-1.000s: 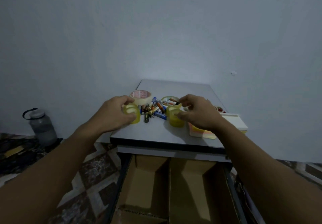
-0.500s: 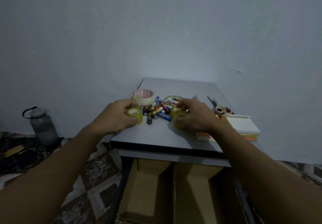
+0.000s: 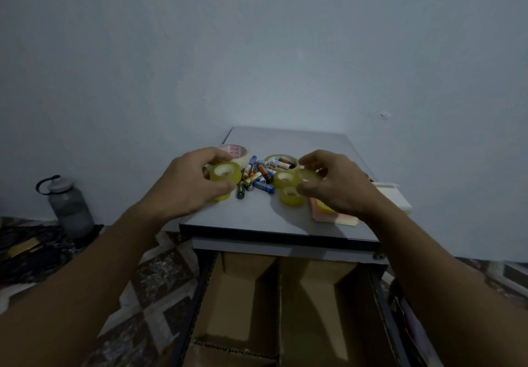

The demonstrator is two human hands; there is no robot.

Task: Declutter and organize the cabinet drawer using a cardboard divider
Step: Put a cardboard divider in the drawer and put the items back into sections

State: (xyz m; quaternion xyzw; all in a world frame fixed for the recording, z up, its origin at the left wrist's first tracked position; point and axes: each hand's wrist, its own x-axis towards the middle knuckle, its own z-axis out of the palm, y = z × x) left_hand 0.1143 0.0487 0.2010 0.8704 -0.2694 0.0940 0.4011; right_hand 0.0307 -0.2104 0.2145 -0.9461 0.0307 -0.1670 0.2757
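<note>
the cardboard divider (image 3: 278, 295) already sits in the open drawer (image 3: 201, 295), and its compartments look bare as far as they show, so i judge the sorting hardly begun. the left hand (image 3: 188, 186) grips a yellow tape roll (image 3: 224, 173) and the right hand (image 3: 334, 186) grips a second roll (image 3: 312, 177) over the table (image 3: 257, 218), where batteries (image 3: 257, 175) and paper pads (image 3: 334, 218) wait to be sorted.

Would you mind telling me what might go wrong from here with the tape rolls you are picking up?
1. The right hand pinches several small yellow tape rolls at once; one could slip and fall to the floor or the wrong side of the cardboard divider.
2. Loose batteries lie between it and the left hand, which holds another yellow roll; a careless lift might send them rolling off the cabinet top.
</note>
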